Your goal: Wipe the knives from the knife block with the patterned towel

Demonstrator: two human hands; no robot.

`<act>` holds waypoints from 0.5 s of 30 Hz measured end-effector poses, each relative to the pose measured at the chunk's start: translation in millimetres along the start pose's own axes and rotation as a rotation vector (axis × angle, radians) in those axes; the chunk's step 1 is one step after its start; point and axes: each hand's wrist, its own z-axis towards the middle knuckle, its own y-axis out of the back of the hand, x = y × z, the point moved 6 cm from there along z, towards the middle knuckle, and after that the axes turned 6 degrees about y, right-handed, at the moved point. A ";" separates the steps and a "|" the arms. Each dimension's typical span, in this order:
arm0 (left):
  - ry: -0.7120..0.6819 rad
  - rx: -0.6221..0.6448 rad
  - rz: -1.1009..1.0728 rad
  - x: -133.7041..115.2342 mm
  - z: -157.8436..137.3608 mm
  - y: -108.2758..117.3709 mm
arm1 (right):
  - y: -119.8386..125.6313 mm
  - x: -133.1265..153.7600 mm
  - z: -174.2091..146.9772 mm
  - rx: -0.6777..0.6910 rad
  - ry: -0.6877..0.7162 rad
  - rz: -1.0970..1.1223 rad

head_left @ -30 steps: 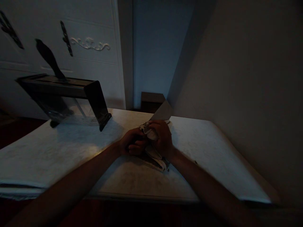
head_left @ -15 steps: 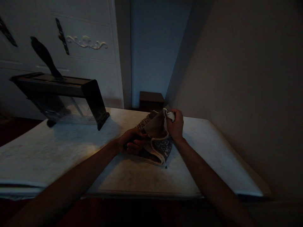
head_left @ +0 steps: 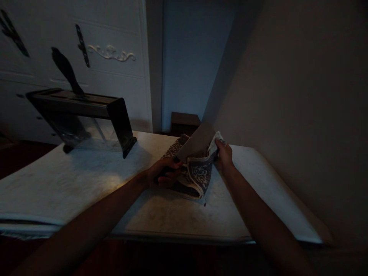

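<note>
My left hand [head_left: 163, 171] is closed around the dark handle of a broad-bladed knife [head_left: 199, 141]. The wide grey blade points away to the upper right, its near end above the cloth. In my right hand [head_left: 225, 154] is a pinched, lifted corner of a patterned towel [head_left: 200, 172], brown-grey with pale scrollwork and a light edge. The rest of the towel lies folded on the table, under and beside the blade and my left hand. Most of the knife's handle is hidden by my fingers.
A dark-framed knife stand [head_left: 116, 107] with clear sides stands at the left, a black handle [head_left: 67, 71] rising from it. The pale table [head_left: 138, 218] meets a wall [head_left: 287, 96] on the right. White cabinet doors [head_left: 115, 82] and a small brown cabinet [head_left: 185, 119] are behind.
My right hand has moved right and pulled the towel's corner off the knife, so more of the blade shows. My left hand keeps its grip. The view has shifted slightly.
</note>
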 end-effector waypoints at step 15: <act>-0.003 -0.073 0.029 -1.5 0.8 5.7 | -36.4 4.8 -38.2 0.127 -0.243 0.184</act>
